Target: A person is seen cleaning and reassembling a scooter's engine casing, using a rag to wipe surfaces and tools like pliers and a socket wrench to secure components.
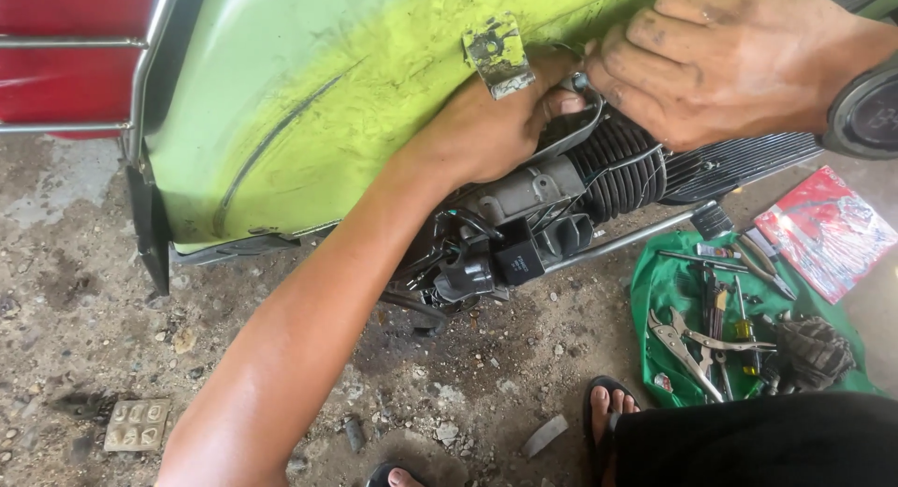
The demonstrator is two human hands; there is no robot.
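Both hands meet up at the engine's top: left hand (496,122) curled around a small metal part (580,83), right hand (720,61) pinching it from above, fingers tight. Below sits the finned engine (599,183), under the lime-green scooter panel (355,94). Locking pliers (683,347) lie on a green cloth (669,290) on the floor.

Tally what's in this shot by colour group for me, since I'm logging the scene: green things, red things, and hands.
Green: 2, the scooter body panel and the tool cloth
Red: 2, the packet and the seat
Hands: 2, left hand, right hand
Total: 6
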